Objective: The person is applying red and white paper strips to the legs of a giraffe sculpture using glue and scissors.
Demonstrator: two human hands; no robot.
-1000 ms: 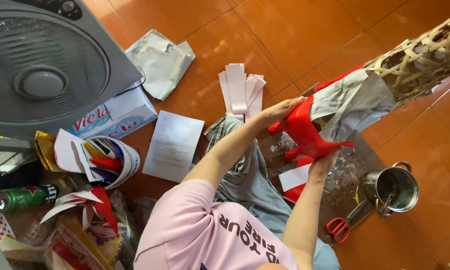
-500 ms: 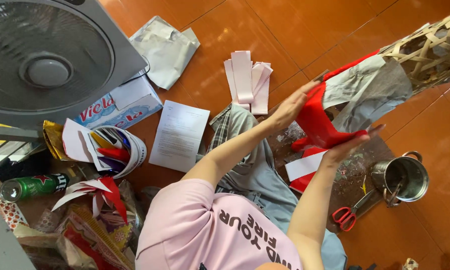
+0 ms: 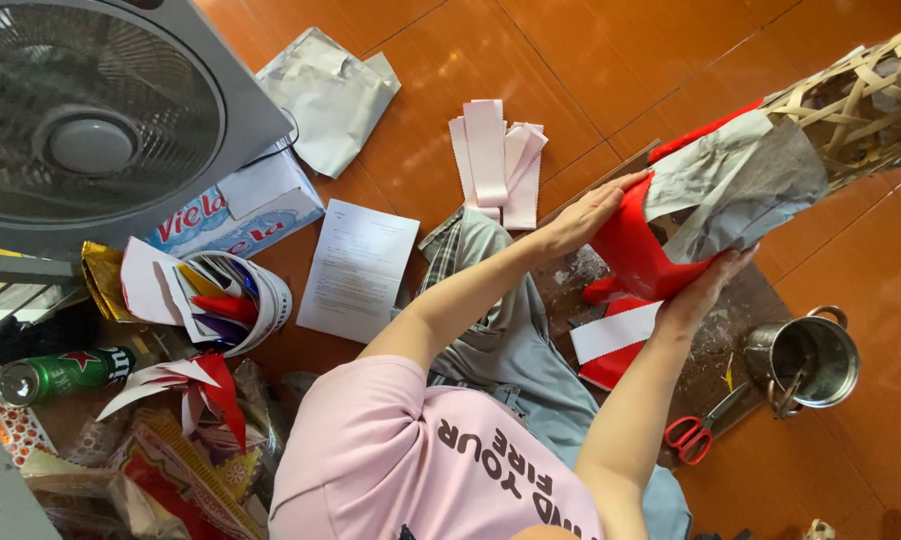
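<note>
A long woven bamboo frame (image 3: pixel 860 100) reaches in from the upper right. Its near end is wrapped in red paper (image 3: pixel 635 255) and crinkled silver-grey paper (image 3: pixel 740 185). My left hand (image 3: pixel 585 212) lies flat against the left side of the red paper, fingers together. My right hand (image 3: pixel 705 290) cups the wrapped end from below. Under the frame, a red and white paper piece (image 3: pixel 615 340) lies on a dark, stained board (image 3: pixel 710 340). My legs, in grey trousers, stretch out beneath my arms.
White and pink paper strips (image 3: pixel 495 160) lie on the orange tile floor. A metal pot (image 3: pixel 805 355) and red-handled scissors (image 3: pixel 695 432) sit at right. At left are a grey fan (image 3: pixel 100 120), a printed sheet (image 3: pixel 358 268), a bowl of coloured paper (image 3: pixel 230 300) and a green can (image 3: pixel 55 372).
My left hand has slid a little along the red paper and now lies flatter on it. The wrapped frame and my right hand stay roughly in place while the view shifts slightly.
</note>
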